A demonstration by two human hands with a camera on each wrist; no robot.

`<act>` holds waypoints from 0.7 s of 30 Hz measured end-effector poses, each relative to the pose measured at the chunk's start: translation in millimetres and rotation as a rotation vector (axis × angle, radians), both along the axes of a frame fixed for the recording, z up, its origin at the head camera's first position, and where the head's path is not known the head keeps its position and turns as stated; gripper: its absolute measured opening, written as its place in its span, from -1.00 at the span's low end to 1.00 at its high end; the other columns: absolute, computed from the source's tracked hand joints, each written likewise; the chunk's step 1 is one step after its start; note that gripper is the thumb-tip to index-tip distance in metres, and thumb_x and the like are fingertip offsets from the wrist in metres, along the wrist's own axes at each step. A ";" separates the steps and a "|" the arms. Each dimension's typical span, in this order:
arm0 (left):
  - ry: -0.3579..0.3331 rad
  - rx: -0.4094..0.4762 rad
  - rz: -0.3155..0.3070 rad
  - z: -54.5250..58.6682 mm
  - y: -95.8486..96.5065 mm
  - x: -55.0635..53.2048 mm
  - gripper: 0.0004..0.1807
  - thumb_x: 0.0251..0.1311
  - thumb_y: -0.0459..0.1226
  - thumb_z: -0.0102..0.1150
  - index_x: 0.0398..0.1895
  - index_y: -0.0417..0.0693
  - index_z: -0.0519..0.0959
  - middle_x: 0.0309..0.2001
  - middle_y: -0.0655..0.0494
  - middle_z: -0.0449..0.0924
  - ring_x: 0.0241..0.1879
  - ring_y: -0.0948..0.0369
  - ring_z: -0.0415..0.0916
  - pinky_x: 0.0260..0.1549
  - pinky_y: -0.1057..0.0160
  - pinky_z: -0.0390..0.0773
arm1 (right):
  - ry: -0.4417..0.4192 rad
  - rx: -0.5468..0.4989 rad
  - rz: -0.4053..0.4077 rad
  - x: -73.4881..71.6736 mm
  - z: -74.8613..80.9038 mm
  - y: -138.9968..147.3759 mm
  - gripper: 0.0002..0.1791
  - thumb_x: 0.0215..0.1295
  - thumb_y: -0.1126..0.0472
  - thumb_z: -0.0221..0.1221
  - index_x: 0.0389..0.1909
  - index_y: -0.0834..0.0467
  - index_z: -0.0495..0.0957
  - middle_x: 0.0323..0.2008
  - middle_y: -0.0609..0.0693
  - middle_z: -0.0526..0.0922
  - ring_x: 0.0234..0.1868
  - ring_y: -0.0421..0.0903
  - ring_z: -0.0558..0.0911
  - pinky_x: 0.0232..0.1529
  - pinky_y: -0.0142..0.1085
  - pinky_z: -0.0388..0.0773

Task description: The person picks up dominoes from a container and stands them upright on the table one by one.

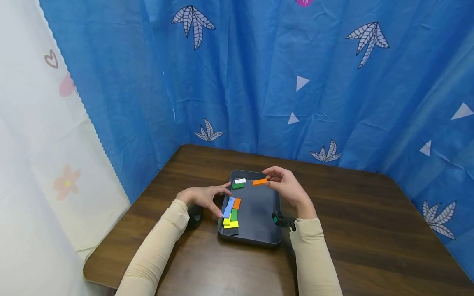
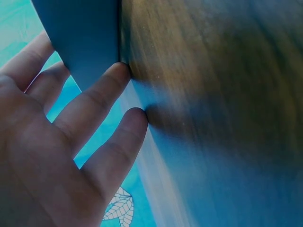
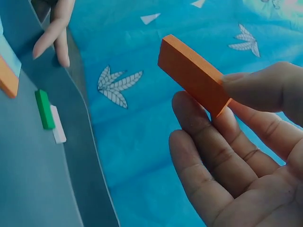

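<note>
My right hand (image 1: pixel 286 186) pinches an orange block (image 3: pixel 191 75) by one end between thumb and fingers, over the far right part of a dark grey tray (image 1: pixel 259 213). My left hand (image 1: pixel 203 196) rests at the tray's left side, fingers spread and fairly straight, fingertips right at the rim. Inside the tray, a white block (image 1: pixel 240 181) lies beside a green block (image 1: pixel 238 186) at the far left. Nearer along the left wall lie a blue strip (image 1: pixel 228 207), another orange block (image 1: pixel 237 203), a second green block (image 1: pixel 234 214), yellow blocks (image 1: pixel 231 224) and a black block (image 1: pixel 231 232).
The tray stands on a dark brown wooden table (image 1: pixel 352 230) with rounded corners. A blue curtain (image 1: pixel 252 82) with leaf prints hangs behind it, and a white curtain (image 1: pixel 44 144) hangs at the left. A black strap (image 1: pixel 284 221) is on the right wrist.
</note>
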State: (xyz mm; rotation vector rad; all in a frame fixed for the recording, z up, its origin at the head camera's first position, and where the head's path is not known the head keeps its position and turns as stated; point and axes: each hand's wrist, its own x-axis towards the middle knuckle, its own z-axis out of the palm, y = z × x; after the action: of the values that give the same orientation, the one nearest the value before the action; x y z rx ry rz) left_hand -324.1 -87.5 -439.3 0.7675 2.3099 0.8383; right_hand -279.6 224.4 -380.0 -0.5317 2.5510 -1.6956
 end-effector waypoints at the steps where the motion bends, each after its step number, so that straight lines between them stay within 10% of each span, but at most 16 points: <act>1: -0.003 0.002 -0.002 -0.4 0.3 -0.2 -0.09 -0.06 0.00 0.57 0.42 0.29 0.35 0.65 0.30 -0.33 0.56 -0.03 0.03 0.45 -0.25 0.12 | -0.008 -0.006 -0.009 1.5 -1.9 2.8 -0.65 0.34 0.45 0.17 0.14 0.28 0.53 -0.08 0.19 0.53 -0.13 0.01 0.60 -0.05 -0.33 0.64; 11: 0.006 0.005 -0.012 0.7 0.8 0.2 -0.08 -0.07 0.00 0.57 0.43 0.27 0.35 0.65 0.32 -0.32 0.56 -0.01 0.03 0.45 -0.25 0.12 | 0.049 -0.047 -0.084 9.5 -6.8 29.2 -0.69 0.39 0.42 0.15 0.12 0.35 0.51 -0.03 0.30 0.57 -0.11 -0.07 0.65 -0.08 -0.39 0.65; 21: 0.009 -0.009 -0.013 1.5 -0.6 0.0 -0.07 -0.06 0.02 0.56 0.44 0.29 0.34 0.65 0.30 -0.32 0.56 0.00 0.02 0.46 -0.28 0.08 | 0.086 -0.187 -0.176 15.0 -4.7 50.6 -0.71 0.40 0.33 0.19 -0.06 0.52 0.49 -0.26 -0.16 0.62 -0.18 -0.18 0.62 -0.10 -0.49 0.61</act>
State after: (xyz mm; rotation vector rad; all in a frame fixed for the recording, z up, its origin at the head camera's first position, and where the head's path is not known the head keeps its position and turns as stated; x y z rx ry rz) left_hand -324.1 -88.1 -437.8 0.7828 2.3126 0.8204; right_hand -264.6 275.0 -384.6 -0.4061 2.5812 -2.0272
